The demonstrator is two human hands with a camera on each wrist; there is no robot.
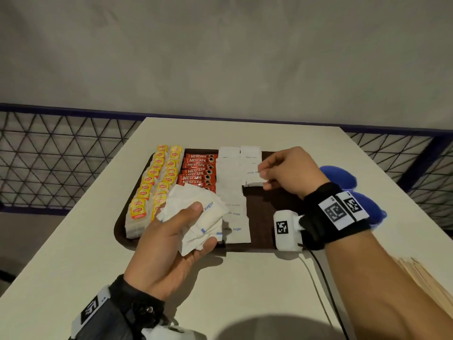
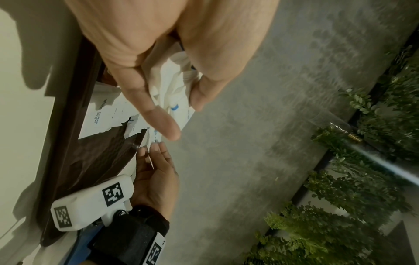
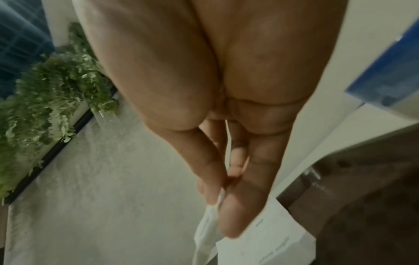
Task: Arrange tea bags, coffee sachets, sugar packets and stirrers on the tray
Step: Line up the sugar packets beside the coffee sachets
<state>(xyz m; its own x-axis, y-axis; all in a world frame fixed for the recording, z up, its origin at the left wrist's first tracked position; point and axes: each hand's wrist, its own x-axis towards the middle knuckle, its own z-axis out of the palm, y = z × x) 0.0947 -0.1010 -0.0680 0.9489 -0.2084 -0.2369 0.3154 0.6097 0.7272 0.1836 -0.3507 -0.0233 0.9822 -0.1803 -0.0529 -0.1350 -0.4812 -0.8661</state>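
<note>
Surface: pale table (image 1: 245, 278) against a grey wall; we note a mesh railing behind it.
Near, left: our left hand (image 1: 169, 244) grips a loose bunch of sugar packets (image 1: 196, 217), thumb curled over the top, above the tray's near edge.
Near, right: stirrers (image 1: 426, 278), as we judge them, lie off the tray at the table's right edge.
Tray: brown tray (image 1: 262, 217); tea bags (image 1: 157, 182) in two columns at left, coffee sachets (image 1: 198, 171) next, laid sugar columns (image 1: 232, 192) beside them.
Far, right: our right hand (image 1: 286, 171) pinches one packet (image 1: 253, 176) at the second, shorter column.
Risk: bunch could slip from the loose grip and scatter the laid rows; the placing fingers could nudge the neighbouring packets askew.
</note>
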